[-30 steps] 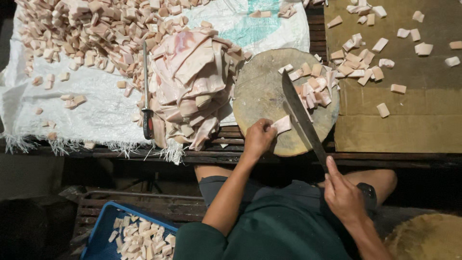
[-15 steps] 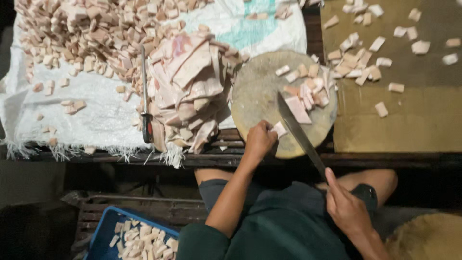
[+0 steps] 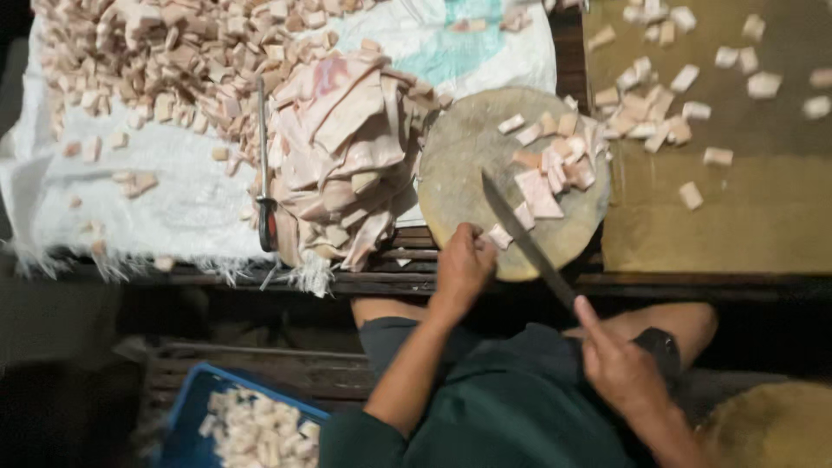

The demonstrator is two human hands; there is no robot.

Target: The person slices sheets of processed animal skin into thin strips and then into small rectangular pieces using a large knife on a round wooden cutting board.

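Your left hand [image 3: 464,264] pinches a small pale meat piece [image 3: 500,236] at the near rim of the round block [image 3: 459,165]. Your right hand [image 3: 620,368] is closed on the knife [image 3: 524,238], blade slanted over the block. The piece looks soft, light and slippery; hold it well back from the blade. Block edge is close; cut pieces [image 3: 555,173] crowd the far side.

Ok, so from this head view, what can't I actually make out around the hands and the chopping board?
- Knife: its handle is hidden inside the right hand.
- Left hand: its fingertips curl over a pale piece at the edge of the round board; the grip is hidden.
- Blue crate: cut off by the bottom edge.
- Cut pieces on the white cloth: the heap runs off the top edge.
- Second knife: blurred, its edge unreadable.
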